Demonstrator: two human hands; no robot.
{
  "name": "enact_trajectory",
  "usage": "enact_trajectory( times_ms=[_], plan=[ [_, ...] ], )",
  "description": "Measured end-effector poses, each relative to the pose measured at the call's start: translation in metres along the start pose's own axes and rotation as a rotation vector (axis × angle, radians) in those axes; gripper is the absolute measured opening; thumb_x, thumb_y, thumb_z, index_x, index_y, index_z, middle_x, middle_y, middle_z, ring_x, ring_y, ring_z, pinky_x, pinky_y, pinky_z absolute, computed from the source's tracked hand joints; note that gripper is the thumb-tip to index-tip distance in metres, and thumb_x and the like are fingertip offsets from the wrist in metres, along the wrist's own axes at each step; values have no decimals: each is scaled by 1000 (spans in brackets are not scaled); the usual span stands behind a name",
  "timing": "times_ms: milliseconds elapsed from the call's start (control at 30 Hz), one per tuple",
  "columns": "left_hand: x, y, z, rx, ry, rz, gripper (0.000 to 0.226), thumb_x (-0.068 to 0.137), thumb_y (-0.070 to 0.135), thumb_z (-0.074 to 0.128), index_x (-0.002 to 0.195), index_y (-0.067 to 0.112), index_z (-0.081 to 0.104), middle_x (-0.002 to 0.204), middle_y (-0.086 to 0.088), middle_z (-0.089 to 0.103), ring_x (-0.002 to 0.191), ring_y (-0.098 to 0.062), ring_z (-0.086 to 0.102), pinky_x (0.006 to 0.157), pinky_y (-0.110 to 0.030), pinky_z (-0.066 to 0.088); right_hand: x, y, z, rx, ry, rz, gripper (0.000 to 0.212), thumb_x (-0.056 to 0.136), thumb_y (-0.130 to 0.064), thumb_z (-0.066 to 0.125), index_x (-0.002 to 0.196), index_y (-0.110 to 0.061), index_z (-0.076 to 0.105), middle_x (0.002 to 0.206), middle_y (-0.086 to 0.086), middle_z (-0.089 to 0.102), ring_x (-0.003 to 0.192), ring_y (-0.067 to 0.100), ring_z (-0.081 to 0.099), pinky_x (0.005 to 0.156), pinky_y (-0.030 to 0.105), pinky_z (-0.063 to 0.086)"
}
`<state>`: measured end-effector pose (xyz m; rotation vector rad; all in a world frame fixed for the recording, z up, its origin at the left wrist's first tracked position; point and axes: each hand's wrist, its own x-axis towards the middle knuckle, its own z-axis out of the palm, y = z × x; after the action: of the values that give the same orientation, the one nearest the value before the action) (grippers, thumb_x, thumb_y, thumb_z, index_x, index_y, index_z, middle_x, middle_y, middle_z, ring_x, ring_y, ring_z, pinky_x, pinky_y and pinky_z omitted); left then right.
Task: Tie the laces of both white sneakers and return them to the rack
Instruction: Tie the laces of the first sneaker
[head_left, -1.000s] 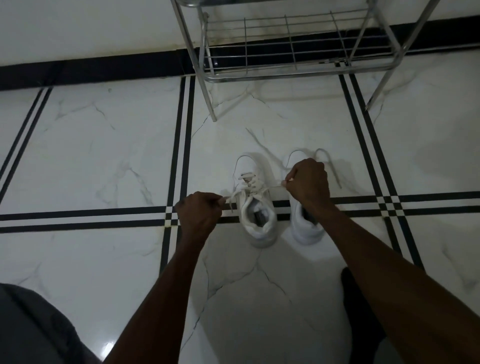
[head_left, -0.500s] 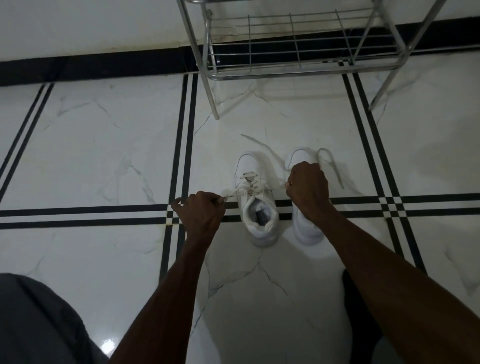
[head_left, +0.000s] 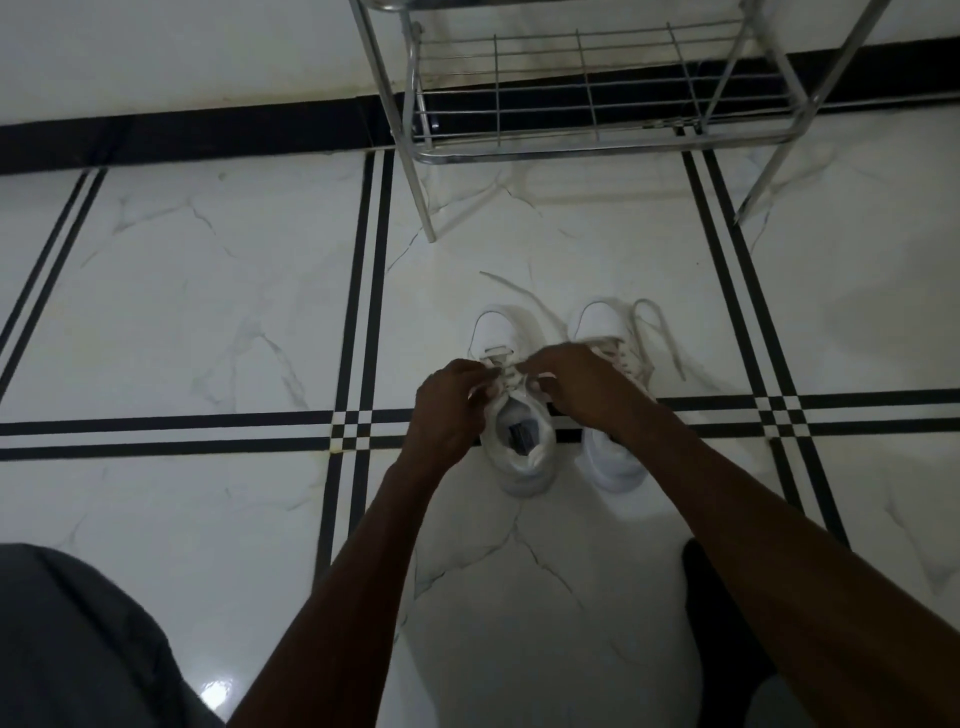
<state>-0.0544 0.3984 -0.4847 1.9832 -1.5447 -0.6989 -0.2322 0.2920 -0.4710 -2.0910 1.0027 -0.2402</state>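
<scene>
Two white sneakers stand side by side on the floor, toes pointing away from me. Over the tongue of the left sneaker (head_left: 519, 441), my left hand (head_left: 449, 408) and my right hand (head_left: 582, 387) meet, each pinching a lace end of that shoe. My right forearm covers part of the right sneaker (head_left: 605, 325), whose laces (head_left: 657, 332) lie loose on the floor to its right. A metal wire shoe rack (head_left: 597, 140) stands against the wall just beyond the shoes, its lowest shelf bare.
The floor is glossy white marble tile with black double stripes (head_left: 371, 291). A black skirting (head_left: 182, 135) runs along the white wall. My grey-clad knee (head_left: 78, 639) fills the lower left corner, and a dark shape (head_left: 722, 623) lies under my right arm.
My hands were pulled apart with the left sneaker's laces stretched sideways; both have now come together over the shoe's tongue. The view has shifted slightly.
</scene>
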Motion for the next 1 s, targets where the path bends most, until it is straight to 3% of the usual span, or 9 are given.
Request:
enact_trajectory(
  times_ms=[100, 167, 300, 433, 600, 700, 800, 867, 1000],
  plan=[
    [-3, -6, 9, -20, 73, -114, 30, 94, 10, 64, 120, 15, 78, 114, -9, 75, 105, -28, 71, 93, -44, 58, -7, 0, 5, -26, 77, 14, 23, 89, -3, 65, 110, -1, 74, 107, 22, 74, 97, 33, 70, 86, 35, 54],
    [-8, -10, 12, -152, 112, -239, 31, 90, 21, 62, 115, 18, 80, 110, -7, 77, 102, -25, 73, 90, -48, 60, -8, -1, 4, -6, 118, -7, 17, 87, -4, 67, 100, 0, 77, 97, 22, 75, 90, 33, 70, 82, 41, 55],
    [-13, -15, 17, -194, 158, -381, 24, 88, 36, 68, 105, 27, 82, 102, 0, 82, 95, -22, 77, 86, -49, 60, -5, 2, 4, -25, 91, 48, 13, 85, -5, 69, 92, -2, 80, 87, 18, 77, 76, 21, 67, 63, 15, 44],
    [-18, -6, 23, 118, 222, -273, 5, 93, 15, 67, 95, 19, 70, 90, 0, 74, 97, -29, 64, 98, -54, 47, -4, 1, 4, -56, 81, 87, 10, 87, -8, 66, 88, -1, 73, 87, 16, 73, 79, 26, 68, 70, 34, 53],
    [-24, -6, 28, 462, 191, -136, 24, 83, -2, 57, 100, 14, 56, 88, 2, 62, 92, -28, 64, 119, -63, 29, -12, -2, 14, -395, -9, 30, 16, 87, -8, 58, 103, -9, 54, 95, 12, 64, 83, 33, 63, 69, 39, 45],
    [-24, -7, 16, 556, 197, -44, 35, 76, -2, 43, 105, 11, 56, 77, 2, 66, 85, -30, 63, 113, -61, 33, -16, -6, 13, -523, 55, -46, 20, 85, -7, 55, 105, -11, 55, 86, 9, 70, 78, 34, 67, 67, 36, 35],
    [-24, -6, 4, 629, 249, 74, 54, 71, 2, 15, 104, 12, 56, 67, 1, 67, 81, -33, 59, 104, -59, 39, -11, -7, 9, -572, 36, -22, 19, 82, -7, 57, 99, -9, 66, 87, 11, 72, 83, 34, 68, 75, 39, 43],
    [-23, -13, 2, 676, 264, 123, 57, 70, -2, 17, 108, 12, 57, 67, 1, 68, 82, -32, 58, 101, -56, 38, -14, -4, 9, -680, 2, -18, 22, 76, -4, 62, 96, -9, 71, 86, 12, 71, 82, 35, 67, 79, 41, 46],
    [-21, -18, 0, 741, 266, 164, 56, 66, -10, 36, 112, 14, 57, 65, 3, 66, 84, -31, 57, 97, -53, 35, -21, -1, 13, -825, 23, -48, 24, 55, 0, 77, 70, -12, 63, 65, 9, 62, 62, 31, 62, 69, 40, 51]
  ],
)
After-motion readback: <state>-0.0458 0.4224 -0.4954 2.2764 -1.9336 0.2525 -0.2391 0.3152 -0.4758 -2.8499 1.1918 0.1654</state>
